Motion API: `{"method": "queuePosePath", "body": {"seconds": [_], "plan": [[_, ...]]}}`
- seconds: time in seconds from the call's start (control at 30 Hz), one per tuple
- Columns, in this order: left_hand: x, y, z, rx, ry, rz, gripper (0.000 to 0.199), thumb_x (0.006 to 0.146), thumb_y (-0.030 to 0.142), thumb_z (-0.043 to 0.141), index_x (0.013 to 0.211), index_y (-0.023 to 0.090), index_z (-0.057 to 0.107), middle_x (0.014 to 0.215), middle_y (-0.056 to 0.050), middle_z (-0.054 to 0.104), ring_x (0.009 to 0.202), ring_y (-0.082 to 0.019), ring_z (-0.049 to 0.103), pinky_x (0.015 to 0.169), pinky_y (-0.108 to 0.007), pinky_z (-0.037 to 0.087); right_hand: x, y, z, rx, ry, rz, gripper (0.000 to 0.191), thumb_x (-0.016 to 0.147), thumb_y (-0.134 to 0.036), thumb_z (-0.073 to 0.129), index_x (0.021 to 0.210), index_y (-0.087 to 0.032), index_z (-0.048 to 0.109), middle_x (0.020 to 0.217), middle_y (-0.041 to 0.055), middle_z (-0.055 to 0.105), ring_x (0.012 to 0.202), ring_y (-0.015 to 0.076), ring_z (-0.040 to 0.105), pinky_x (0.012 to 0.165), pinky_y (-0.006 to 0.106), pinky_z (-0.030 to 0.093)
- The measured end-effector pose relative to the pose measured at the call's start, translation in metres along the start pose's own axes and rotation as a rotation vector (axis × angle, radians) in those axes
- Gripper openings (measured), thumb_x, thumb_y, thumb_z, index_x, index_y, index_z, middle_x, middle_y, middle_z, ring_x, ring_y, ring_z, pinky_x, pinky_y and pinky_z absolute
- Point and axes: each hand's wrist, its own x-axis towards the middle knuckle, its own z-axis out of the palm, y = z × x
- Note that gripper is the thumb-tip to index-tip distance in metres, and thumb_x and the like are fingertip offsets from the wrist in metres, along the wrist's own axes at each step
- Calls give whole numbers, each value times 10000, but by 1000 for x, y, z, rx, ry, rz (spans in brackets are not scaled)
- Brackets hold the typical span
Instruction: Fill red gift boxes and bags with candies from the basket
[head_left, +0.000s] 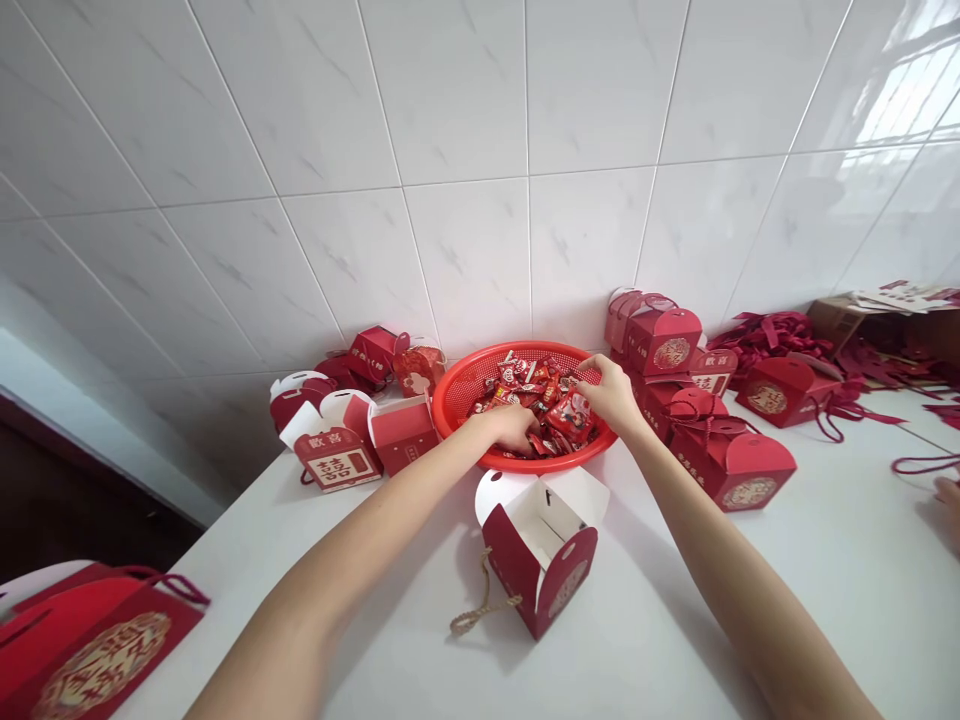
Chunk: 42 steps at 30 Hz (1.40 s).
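A red plastic colander (450, 395) stands against the wall, holding many small red wrapped candies (568, 415). My left hand (516, 428) reaches over its front rim, fingers down among the candies; the fingertips are hidden. At the right side of the colander is my right hand (611, 393), thumb and fingers apart and curved over the candies, with no candy visibly gripped. Directly in front of the colander, between my forearms, sits a red gift box (517, 555) with its top flaps spread and a white interior showing. A twine handle (484, 610) hangs from its left side.
More red gift boxes stand left of the colander, including an open-topped box (337, 455). Several closed boxes (731, 460) are stacked on the right. Dark red ribbons (776, 335) lie beside a cardboard carton (840, 318). Another person's hand (949, 495) shows at the right edge.
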Motion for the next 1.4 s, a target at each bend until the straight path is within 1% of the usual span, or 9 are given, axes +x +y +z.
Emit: {"method": "queuePosePath", "body": {"seconds": [0.27, 0.4, 0.63, 0.87, 0.97, 1.07, 1.17, 1.3, 1.4], "plan": [[-4, 5, 0, 46, -54, -18, 429, 696, 193, 697, 1124, 213, 724, 1016, -66, 758, 877, -242, 692, 693, -261, 505, -10, -22, 4, -265, -547, -230, 330, 650, -59, 668, 925, -222, 750, 1062, 41, 759, 1060, 267, 656, 925, 323, 455], [-3, 5, 1, 72, -84, 8, 404, 738, 186, 671, 1139, 202, 722, 1083, -81, 753, 934, -251, 694, 709, -264, 507, -11, -26, 5, -376, -684, -265, 394, 649, -84, 689, 999, -251, 764, 1141, 44, 744, 1158, 305, 616, 938, 346, 448], [-5, 3, -1, 58, -7, -17, 284, 744, 129, 618, 981, 181, 767, 928, -94, 763, 806, -253, 694, 646, -280, 480, -8, -19, 9, -434, -672, -236, 390, 737, -66, 609, 1072, -221, 736, 1264, 103, 686, 1270, 354, 545, 1008, 431, 422], [-5, -12, -4, -324, 476, 38, 332, 778, 113, 557, 1016, 177, 779, 911, -46, 775, 855, -202, 697, 768, -262, 496, -4, -19, 2, -262, -624, -244, 484, 771, -72, 595, 1226, -221, 668, 1283, 79, 690, 1192, 274, 625, 1004, 356, 464], [-5, -14, -3, -428, 547, 78, 317, 805, 161, 555, 1039, 165, 768, 824, -31, 757, 770, -194, 679, 721, -265, 492, -4, -16, 1, 19, -608, -258, 450, 790, -200, 662, 1240, -220, 649, 1220, 70, 712, 1104, 260, 662, 933, 362, 509], [-5, -13, -2, -480, 499, 115, 320, 848, 270, 589, 1103, 148, 738, 850, -43, 755, 776, -210, 678, 715, -279, 501, -3, -11, 3, 297, -581, -144, 348, 804, -361, 686, 1111, -196, 670, 912, 47, 741, 827, 221, 693, 704, 321, 530], [-6, -11, 0, -429, 388, 92, 346, 853, 364, 638, 1121, 159, 717, 953, -62, 765, 883, -245, 689, 779, -303, 513, -3, -10, 3, 443, -494, -42, 286, 744, -456, 733, 818, -192, 650, 671, -4, 650, 640, 172, 627, 591, 284, 481], [-7, -10, 3, -312, 56, 29, 259, 817, 277, 660, 1043, 183, 742, 993, -49, 777, 894, -231, 707, 781, -272, 517, -4, -14, -1, 531, -338, 45, 366, 639, -476, 794, 619, -203, 550, 580, -39, 560, 540, 122, 532, 551, 271, 445], [-8, -9, 3, -276, -58, 45, 374, 788, 243, 644, 1153, 222, 723, 1086, -26, 771, 943, -221, 708, 801, -256, 516, -5, -17, -4, 555, -292, 77, 331, 630, -447, 790, 657, -204, 567, 643, -28, 601, 593, 124, 552, 601, 272, 464]]}}
